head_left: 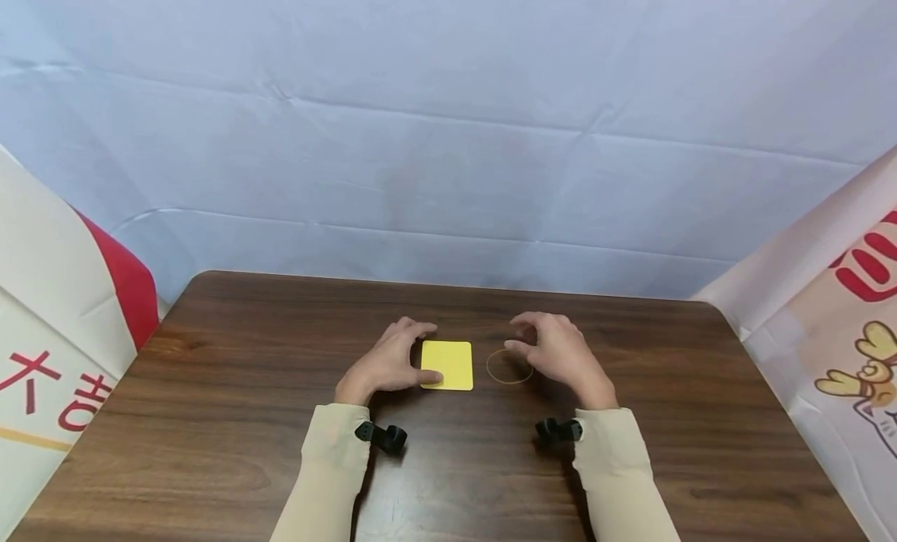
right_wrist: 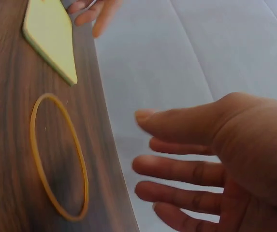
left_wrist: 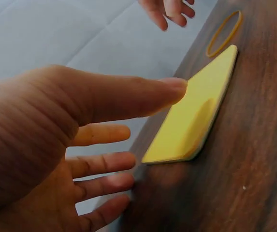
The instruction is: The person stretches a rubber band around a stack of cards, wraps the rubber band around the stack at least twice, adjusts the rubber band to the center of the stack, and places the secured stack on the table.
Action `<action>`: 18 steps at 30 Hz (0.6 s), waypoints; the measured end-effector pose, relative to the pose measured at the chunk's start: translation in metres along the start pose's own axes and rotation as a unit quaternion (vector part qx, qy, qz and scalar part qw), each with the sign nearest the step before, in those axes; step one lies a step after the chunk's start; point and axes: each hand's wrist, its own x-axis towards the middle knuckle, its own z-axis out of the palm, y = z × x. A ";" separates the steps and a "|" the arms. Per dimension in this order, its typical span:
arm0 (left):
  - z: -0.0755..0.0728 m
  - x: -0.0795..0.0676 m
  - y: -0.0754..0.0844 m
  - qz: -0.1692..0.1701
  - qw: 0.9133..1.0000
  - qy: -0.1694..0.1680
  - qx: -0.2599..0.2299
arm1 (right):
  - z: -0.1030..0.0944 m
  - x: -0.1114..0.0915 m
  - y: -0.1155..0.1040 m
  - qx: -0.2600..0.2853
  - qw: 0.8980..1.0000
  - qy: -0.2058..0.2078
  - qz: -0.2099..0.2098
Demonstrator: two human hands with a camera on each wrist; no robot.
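Observation:
A flat yellow square (head_left: 454, 364) with rounded corners lies on the table, its greenish edge showing some thickness in the wrist views. My left hand (head_left: 389, 360) is at its left side, thumb (left_wrist: 143, 98) extended over the yellow face and the other fingers loosely straight toward the far side. To the right of the square lies a thin tan rubber band (right_wrist: 33, 130), spread in a loop. My right hand (head_left: 562, 353) hovers at the band's right edge, thumb and fingers apart with nothing between them.
The dark wooden table (head_left: 231, 433) has rounded far corners. A pale blue-grey cloth (head_left: 448, 137) hangs behind it. Printed cloths with red marks hang at the left (head_left: 56, 355) and right. Black wrist mounts (head_left: 381, 437) sit over both cream sleeves.

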 end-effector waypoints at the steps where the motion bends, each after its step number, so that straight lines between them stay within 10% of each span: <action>1: 0.001 0.000 0.000 -0.004 1.000 -0.002 0.002 | 0.001 0.000 -0.001 -0.001 1.000 -0.007 0.002; 18: 0.006 0.003 0.001 -0.015 0.999 -0.015 0.038 | 0.013 0.003 0.004 -0.028 0.997 -0.068 0.026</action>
